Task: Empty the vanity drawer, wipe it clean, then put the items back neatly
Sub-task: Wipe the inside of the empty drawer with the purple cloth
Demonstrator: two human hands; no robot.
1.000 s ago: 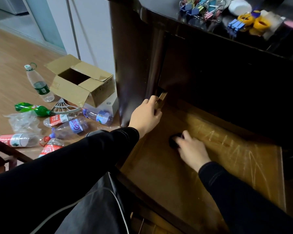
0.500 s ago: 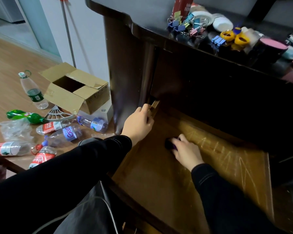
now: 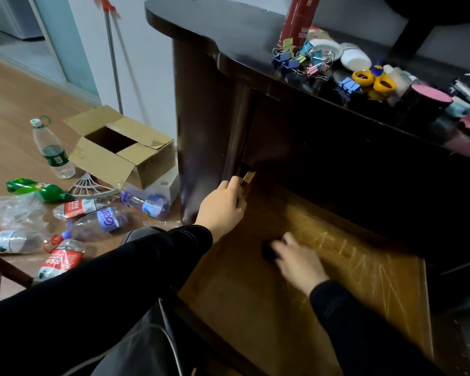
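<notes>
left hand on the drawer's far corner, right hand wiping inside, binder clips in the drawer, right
No: head view shows the binder clips on the vanity top, not in the drawer. The rest holds: left hand at its corner, right hand wiping inside with a dark cloth.

Open cardboard box (image 3: 152, 165) beside scattered bottles (image 3: 103, 219)

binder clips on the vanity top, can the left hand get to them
Probably yes: the left hand grips the side of the drawer just below the vanity top, with open space up to the binder clips, though it must let go first.
</notes>
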